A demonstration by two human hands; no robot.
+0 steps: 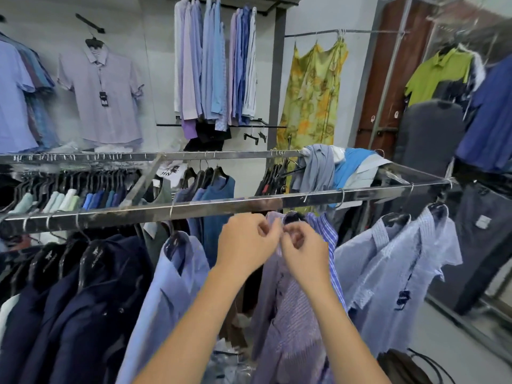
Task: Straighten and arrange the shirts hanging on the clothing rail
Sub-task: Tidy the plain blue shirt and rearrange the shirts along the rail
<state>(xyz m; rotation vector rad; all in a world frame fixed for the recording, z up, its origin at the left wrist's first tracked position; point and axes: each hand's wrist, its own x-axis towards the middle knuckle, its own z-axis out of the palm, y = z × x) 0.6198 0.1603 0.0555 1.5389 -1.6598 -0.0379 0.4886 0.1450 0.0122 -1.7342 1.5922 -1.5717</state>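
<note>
No legible text anywhere; black hang tag (103, 99) on the wall shirt (110, 79) too blurry.

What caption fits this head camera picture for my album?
Left hand and right hand pinch the collar of the purple shirt under the metal rail.

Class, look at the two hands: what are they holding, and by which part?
The left hand and right hand both pinch the purple shirt at its front, just under the collar.
</note>
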